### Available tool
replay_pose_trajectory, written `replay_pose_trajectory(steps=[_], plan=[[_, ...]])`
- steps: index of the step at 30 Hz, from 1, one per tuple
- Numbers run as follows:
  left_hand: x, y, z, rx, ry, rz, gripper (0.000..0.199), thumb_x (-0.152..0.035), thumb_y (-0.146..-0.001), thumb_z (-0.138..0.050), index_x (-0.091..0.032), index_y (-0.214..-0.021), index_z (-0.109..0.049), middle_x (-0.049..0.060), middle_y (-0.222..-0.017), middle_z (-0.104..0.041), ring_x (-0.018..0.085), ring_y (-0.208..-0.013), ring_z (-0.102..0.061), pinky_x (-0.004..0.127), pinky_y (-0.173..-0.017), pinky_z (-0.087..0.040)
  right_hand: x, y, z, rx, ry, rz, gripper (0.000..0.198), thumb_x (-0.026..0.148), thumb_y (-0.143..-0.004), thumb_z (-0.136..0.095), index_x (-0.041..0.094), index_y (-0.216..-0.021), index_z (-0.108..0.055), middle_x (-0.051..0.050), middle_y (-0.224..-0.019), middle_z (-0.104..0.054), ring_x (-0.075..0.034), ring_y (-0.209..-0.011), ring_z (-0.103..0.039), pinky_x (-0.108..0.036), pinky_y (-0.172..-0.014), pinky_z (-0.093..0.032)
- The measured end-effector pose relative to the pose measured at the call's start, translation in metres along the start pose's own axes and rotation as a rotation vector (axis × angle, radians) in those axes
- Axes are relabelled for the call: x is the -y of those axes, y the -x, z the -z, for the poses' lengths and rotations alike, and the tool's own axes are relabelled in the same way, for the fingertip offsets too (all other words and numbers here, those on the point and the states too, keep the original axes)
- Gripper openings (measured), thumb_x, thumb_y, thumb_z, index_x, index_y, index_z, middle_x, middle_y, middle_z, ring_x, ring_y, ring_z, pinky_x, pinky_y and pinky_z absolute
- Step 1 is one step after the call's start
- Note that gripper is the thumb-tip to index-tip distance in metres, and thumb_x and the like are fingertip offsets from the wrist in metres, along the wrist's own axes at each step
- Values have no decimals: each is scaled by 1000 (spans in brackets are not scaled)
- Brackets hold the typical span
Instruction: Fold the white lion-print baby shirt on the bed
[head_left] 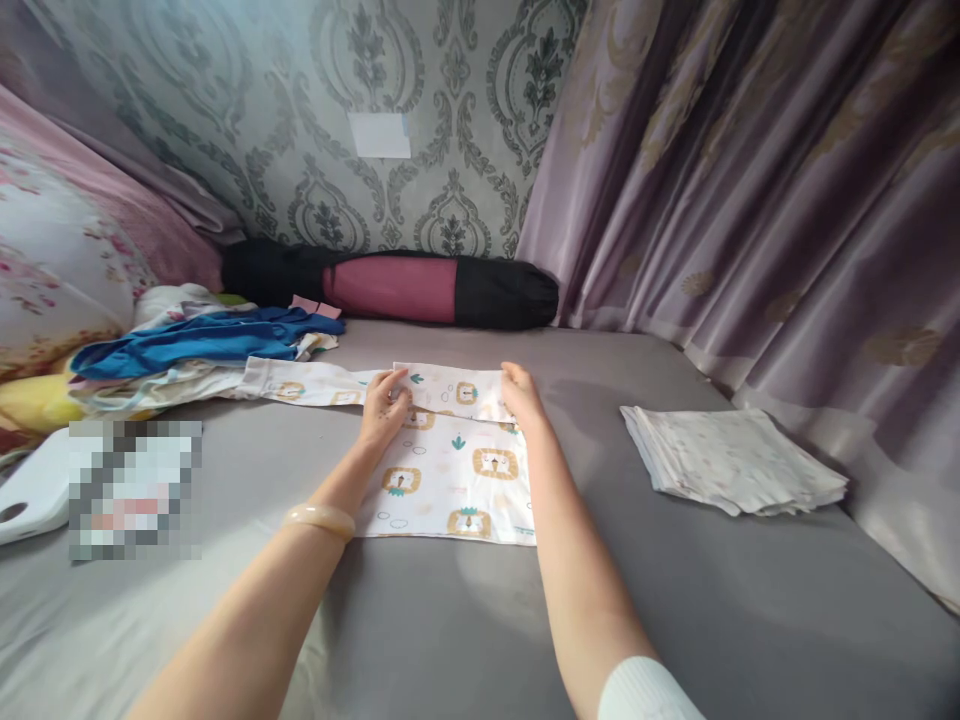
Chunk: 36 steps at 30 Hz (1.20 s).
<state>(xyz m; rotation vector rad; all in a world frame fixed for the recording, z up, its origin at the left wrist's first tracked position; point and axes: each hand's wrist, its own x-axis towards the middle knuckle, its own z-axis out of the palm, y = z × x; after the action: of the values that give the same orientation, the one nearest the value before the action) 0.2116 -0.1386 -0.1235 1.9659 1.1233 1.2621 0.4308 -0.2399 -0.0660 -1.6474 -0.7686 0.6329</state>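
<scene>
Head view: a white child's garment [457,470] printed with small lion faces is laid flat on the grey bed sheet [675,600], straight ahead of the person and at about arm's reach. Its folded body forms a rough rectangle whose long axis runs away from the viewer, while one sleeve [300,382] is stretched out sideways to the left, along the far edge. Both hands are set on that far edge, so the cloth lies mostly between and beneath the forearms. The left hand [385,403] is pressed down with fingers spread, on the spot where the sleeve meets the body; it is the hand nearer to the sleeve. The right hand [520,396] is placed at the far right corner, palm down, its fingers resting on the fabric; whether the edge is pinched there cannot be told. A pale bangle [319,519] is worn on the left wrist. Well apart to the right, a stack of folded pale cloth [739,460] is seen on the bed. To the left, just beyond the sleeve's end, a heap of loose clothes with a blue piece [195,340] on top is piled. Farther back, a black and maroon roll bag [397,285] is laid against the patterned wall.
</scene>
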Motion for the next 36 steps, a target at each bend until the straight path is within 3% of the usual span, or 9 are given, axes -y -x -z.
replay_pose_trajectory(steps=[4,7,13,20,27,36], plan=[[0,1,1,58,-96,34,43,-26,-79,-52,-19,-119,-65,8,-118,-56,19,-90,-59,33,-88,-49,2,20,-26,191,664,166,47,24,-97,-34,14,-141,-47,-12,-157,-32,-19,-146,-24,-37,-119,-17],[2,2,0,75,-164,20,43,-23,-79,-50,-19,-119,-65,9,-116,-56,21,-91,-59,35,-92,-48,-1,36,-44,301,868,241,53,28,-101,-26,13,-151,-33,-10,-163,-16,-21,-150,-7,-45,-120,-4],[7,1,-3,89,-253,-1,43,-20,-80,-46,-16,-119,-63,13,-115,-54,26,-101,-59,41,-96,-47,-15,50,-59,375,962,226,62,42,-101,-21,9,-154,-22,-12,-163,-11,-23,-150,-5,-46,-119,-1],[9,-1,-2,114,-259,8,43,-20,-79,-48,-17,-119,-63,12,-114,-54,26,-102,-59,41,-97,-47,-20,41,-52,289,1004,111,68,48,-101,-18,5,-155,-18,-13,-163,-7,-25,-150,-3,-43,-120,1],[8,0,-2,112,-263,-5,41,-22,-79,-48,-19,-117,-64,11,-113,-54,25,-99,-60,40,-97,-47,-29,33,-43,176,1040,100,69,45,-101,-20,-2,-153,-22,-18,-162,-13,-27,-150,-5,-40,-119,-2],[12,-1,-3,126,-279,-17,36,-23,-80,-49,-21,-113,-65,9,-110,-57,24,-97,-59,39,-96,-46,-33,27,-33,75,1038,16,69,44,-100,-21,1,-153,-21,-18,-162,-10,-28,-150,-5,-46,-119,-5]])
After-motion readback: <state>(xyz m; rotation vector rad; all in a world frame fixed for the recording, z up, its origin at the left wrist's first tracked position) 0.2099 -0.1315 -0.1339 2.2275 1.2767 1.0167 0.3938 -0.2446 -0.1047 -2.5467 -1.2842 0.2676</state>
